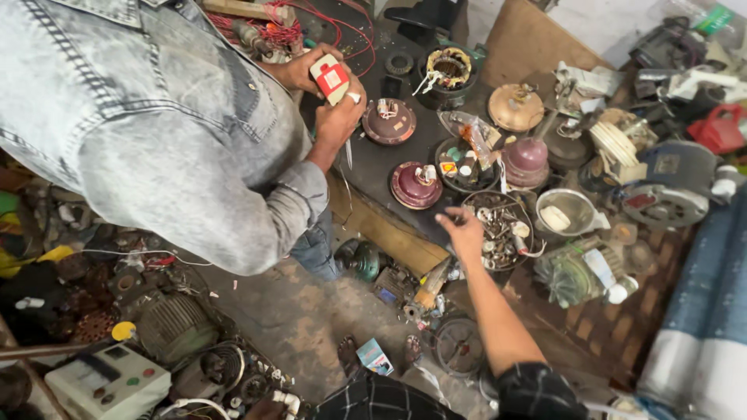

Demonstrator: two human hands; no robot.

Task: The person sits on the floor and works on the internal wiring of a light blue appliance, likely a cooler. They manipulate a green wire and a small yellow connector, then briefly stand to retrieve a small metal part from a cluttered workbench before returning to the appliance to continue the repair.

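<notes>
Bowl of screws & small parts (pixel 504 233) is set at the near edge of the bench (pixel 373 165). Its left rim is touched by the right hand (pixel 464 233), fingers loosely spread, nothing seen gripped; left hand not in view. Risk, as judged: bowl could be tipped off the edge by a nudge at the rim, w/ bits scattered onto the floor below. Left of bowl, a maroon motor cap (pixel 416 185) could be knocked. Up-left, a red-white unit (pixel 331 78) is gripped by a co-worker's hands.

- Steel bowl (pixel 572 208): bright, glossy metal.
- Maroon motor covers (pixel 415 185): smooth, painted metal.
- Jacket (pixel 148 117): faded denim cloth.
- Tabletop (pixel 373 159): dark, matt.
- Floor (pixel 303 319): rough, dusty.
</notes>
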